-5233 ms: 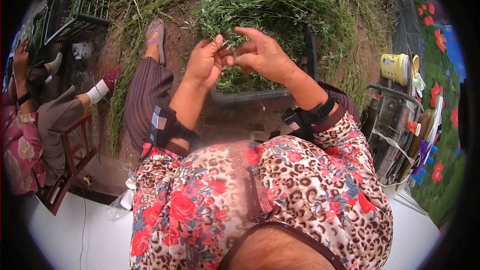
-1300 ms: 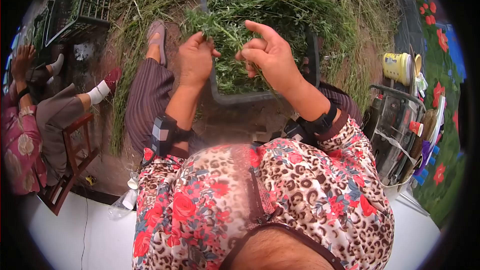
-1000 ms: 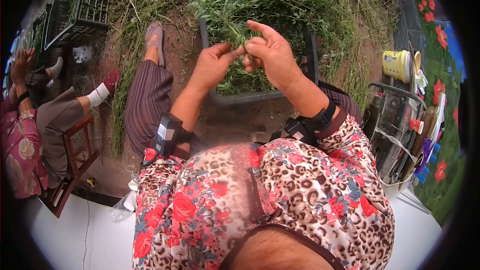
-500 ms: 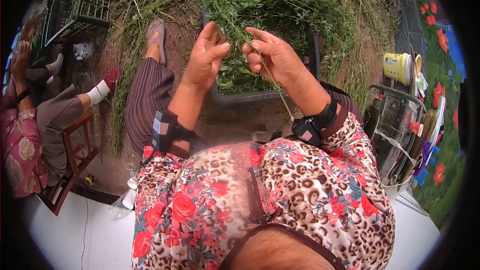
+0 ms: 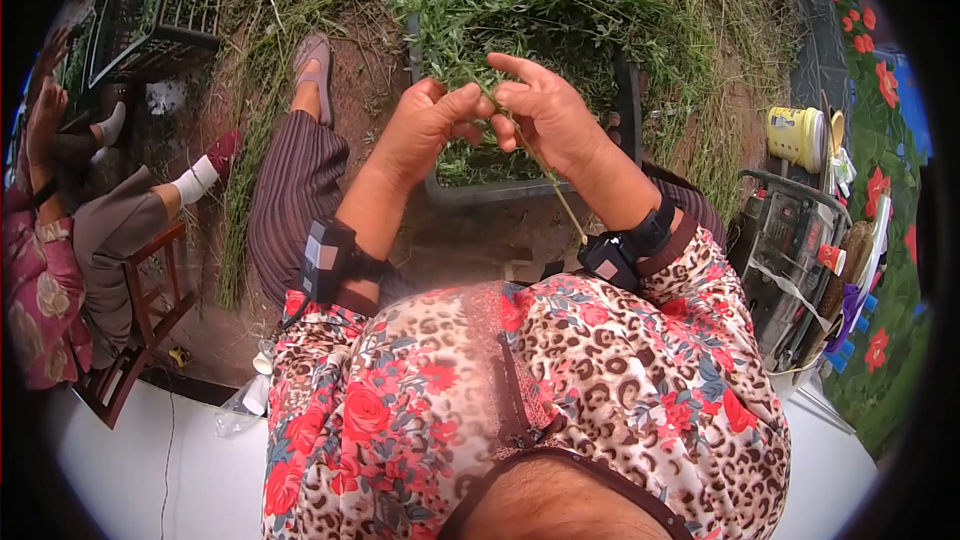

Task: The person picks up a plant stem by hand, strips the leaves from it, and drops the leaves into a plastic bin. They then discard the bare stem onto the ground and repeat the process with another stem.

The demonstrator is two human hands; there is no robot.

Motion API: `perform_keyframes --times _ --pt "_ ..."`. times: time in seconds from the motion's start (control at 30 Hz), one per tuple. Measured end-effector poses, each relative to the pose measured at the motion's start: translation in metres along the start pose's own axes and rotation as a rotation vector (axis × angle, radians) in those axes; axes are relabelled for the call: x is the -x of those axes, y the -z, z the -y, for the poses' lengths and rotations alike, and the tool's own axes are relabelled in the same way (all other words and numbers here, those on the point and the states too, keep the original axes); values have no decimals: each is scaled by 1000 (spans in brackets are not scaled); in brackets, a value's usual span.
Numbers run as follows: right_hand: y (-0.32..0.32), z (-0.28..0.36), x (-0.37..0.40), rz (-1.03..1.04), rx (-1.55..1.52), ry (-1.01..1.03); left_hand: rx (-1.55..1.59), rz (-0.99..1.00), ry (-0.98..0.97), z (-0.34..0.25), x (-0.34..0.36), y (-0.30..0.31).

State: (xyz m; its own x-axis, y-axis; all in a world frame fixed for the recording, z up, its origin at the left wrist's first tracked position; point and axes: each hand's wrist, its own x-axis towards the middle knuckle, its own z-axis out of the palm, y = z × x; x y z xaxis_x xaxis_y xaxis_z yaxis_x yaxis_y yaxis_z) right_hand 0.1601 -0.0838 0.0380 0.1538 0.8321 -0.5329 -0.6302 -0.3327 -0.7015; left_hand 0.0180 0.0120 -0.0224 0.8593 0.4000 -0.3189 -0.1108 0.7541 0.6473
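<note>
A long green stem point(image 5: 566, 202) with feathery leaves at its far end runs through my right hand point(image 5: 555, 115). My right thumb and fingers pinch it, while the index finger sticks out. The stem's bare pale end hangs down near my right wrist. My left hand point(image 5: 425, 130) meets the right one, with its thumb and fingers closed on the same stem where the leaves begin. Beneath both hands is a dark plastic crate point(image 5: 490, 194) filled with leafy green sprigs point(image 5: 560, 0). My fingers partly cover the stem.
Loose cut stalks point(image 5: 285, 10) litter the ground on both sides. Another black crate point(image 5: 160, 35) stands upper left, near a seated person point(image 5: 50, 280) on a wooden stool point(image 5: 150, 310). To the right are a yellow bucket point(image 5: 795, 135) and a container of tools point(image 5: 790, 260).
My left hand has moved down and right, going from apart with raised fingers to a pinch beside my right hand. The right hand has barely shifted and keeps its stem.
</note>
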Motion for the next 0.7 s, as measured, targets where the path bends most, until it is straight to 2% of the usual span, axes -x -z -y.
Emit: perform_keyframes --times 0.23,0.4,0.6,0.7 --pt "-3 -3 1 29 -1 -28 -19 -57 41 -5 3 -6" --pt "-3 4 4 34 -29 -91 -29 48 58 -10 6 0" --pt "-2 5 4 50 -34 -116 -127 52 18 -15 8 -5" --pt "-1 5 4 35 -27 -120 -183 -16 -35 -7 6 -4"
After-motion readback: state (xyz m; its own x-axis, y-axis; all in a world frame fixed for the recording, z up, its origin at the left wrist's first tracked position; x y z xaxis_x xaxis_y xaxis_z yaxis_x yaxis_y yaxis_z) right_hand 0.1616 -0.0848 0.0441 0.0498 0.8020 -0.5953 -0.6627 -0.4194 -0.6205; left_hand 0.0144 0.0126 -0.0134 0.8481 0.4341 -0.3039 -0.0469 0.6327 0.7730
